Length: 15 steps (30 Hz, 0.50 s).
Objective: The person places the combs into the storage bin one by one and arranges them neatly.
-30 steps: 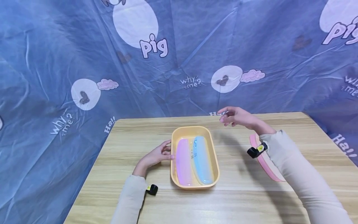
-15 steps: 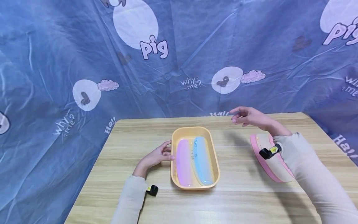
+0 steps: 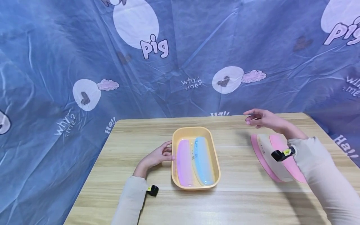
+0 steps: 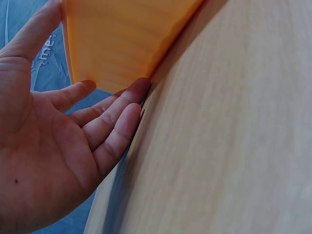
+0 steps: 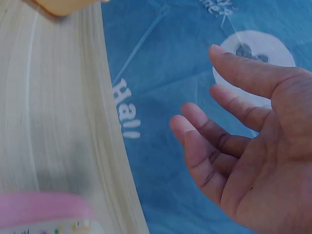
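Observation:
A yellow plastic box [image 3: 217, 170] stands on the wooden table, with a pink-purple comb [image 3: 184, 165] and a pale blue comb [image 3: 202, 162] lying side by side in it. At its left side my left hand [image 3: 155, 156] holds it, thumb at the rim and fingertips against the outer wall; the left wrist view shows those fingers [image 4: 109, 122] low on the orange-looking wall. My right hand [image 3: 264, 119] is in the air over the back right of the table. Its fingers [image 5: 200, 165] are loosely bent and hold nothing.
Curved comb-shaped pieces lie together on the right: a pink one [image 3: 262, 161], a cream one [image 3: 271, 159] with small print, and a second pink one [image 3: 293, 168] partly under my right forearm. A blue printed cloth [image 3: 182, 62] hangs behind the table's back edge.
My right hand has moved right, away from the box, with its forearm uncovering more of the pink and cream pieces. The left hand and the box have stayed put.

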Each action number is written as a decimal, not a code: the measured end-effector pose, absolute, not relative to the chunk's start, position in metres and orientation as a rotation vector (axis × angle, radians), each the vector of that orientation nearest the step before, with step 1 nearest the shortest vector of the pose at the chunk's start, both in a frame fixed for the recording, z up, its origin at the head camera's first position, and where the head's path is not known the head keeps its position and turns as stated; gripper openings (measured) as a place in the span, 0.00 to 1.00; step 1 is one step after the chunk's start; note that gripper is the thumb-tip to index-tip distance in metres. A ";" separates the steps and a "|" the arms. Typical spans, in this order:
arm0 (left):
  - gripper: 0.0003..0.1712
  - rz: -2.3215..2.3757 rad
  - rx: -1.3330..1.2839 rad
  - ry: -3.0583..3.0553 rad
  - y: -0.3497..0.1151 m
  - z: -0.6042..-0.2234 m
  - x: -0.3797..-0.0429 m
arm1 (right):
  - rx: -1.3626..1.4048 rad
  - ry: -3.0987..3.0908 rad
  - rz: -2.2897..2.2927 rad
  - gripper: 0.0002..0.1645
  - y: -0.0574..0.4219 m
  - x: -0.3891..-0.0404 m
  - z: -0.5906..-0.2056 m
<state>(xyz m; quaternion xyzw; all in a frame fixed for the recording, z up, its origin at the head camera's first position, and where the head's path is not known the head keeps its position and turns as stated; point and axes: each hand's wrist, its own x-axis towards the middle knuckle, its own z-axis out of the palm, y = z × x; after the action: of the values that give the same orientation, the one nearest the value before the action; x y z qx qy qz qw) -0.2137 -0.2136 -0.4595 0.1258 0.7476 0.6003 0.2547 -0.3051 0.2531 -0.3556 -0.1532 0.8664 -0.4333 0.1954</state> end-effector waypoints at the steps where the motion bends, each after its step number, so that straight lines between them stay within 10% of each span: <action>1: 0.55 1.633 0.343 2.030 -0.214 -0.459 -0.214 | -0.428 2.426 -1.212 0.32 0.256 -0.305 -0.357; 15: 0.55 1.628 0.339 2.032 -0.214 -0.460 -0.213 | -0.443 2.439 -1.159 0.35 0.299 -0.304 -0.382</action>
<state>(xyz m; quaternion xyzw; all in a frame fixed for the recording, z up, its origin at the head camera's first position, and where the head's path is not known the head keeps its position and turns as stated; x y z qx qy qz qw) -0.2126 -0.2138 -0.4603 0.1249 0.7482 0.5996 0.2550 -0.3038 0.2987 -0.3823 -0.1585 0.8730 -0.4151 0.2013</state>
